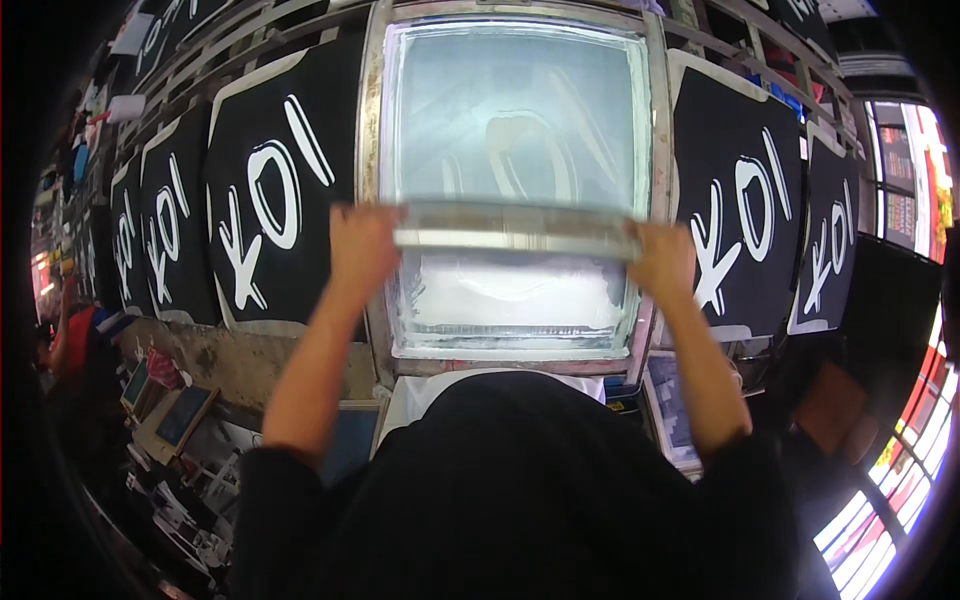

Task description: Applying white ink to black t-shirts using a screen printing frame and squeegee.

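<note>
A wide squeegee (515, 228) lies crosswise over a framed printing screen (374, 120), slightly blurred by motion. My left hand (365, 243) is closed round its left end, and my right hand (662, 260) grips the right end. White ink (520, 290) is spread across the mesh on my side of the squeegee. Through the pale mesh beyond it, large brush-like shapes (525, 150) show faintly. What lies beneath the screen is mostly hidden.
Black panels with white brush-style lettering stand in a row, one (270, 190) left of the screen and another (745, 190) right. A person in red (75, 335) is at the far left. Smaller frames (185, 415) lie at lower left.
</note>
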`<state>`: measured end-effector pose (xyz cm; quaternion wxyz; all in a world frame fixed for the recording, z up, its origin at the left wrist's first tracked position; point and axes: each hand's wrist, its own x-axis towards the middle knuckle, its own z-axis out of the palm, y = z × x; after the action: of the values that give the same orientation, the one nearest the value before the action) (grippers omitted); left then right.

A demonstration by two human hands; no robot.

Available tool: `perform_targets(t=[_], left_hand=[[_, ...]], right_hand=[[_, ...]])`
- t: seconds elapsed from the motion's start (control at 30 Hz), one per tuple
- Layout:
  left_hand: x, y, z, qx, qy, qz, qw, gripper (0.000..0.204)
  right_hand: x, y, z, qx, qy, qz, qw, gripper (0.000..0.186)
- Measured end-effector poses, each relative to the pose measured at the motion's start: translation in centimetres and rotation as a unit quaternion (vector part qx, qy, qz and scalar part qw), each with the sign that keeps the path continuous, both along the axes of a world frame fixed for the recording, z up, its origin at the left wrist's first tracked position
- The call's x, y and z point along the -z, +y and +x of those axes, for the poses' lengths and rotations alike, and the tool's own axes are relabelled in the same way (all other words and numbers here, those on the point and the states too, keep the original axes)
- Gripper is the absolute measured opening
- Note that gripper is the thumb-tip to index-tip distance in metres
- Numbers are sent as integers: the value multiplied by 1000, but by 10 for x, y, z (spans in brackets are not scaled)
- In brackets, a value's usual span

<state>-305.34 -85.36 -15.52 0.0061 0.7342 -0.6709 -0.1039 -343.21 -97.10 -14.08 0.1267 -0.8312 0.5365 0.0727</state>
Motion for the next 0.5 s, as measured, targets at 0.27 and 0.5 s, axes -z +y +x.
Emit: perform_targets(t=[0.27,0.5], left_hand=[[-28,139,-52,-3,83,42,996,36],[-31,-38,20,12,15,-4,1000,28]], right_hand=[[-7,124,-57,-46,-83,73,993,37],[-23,-56,19,-21,29,32,999,40]])
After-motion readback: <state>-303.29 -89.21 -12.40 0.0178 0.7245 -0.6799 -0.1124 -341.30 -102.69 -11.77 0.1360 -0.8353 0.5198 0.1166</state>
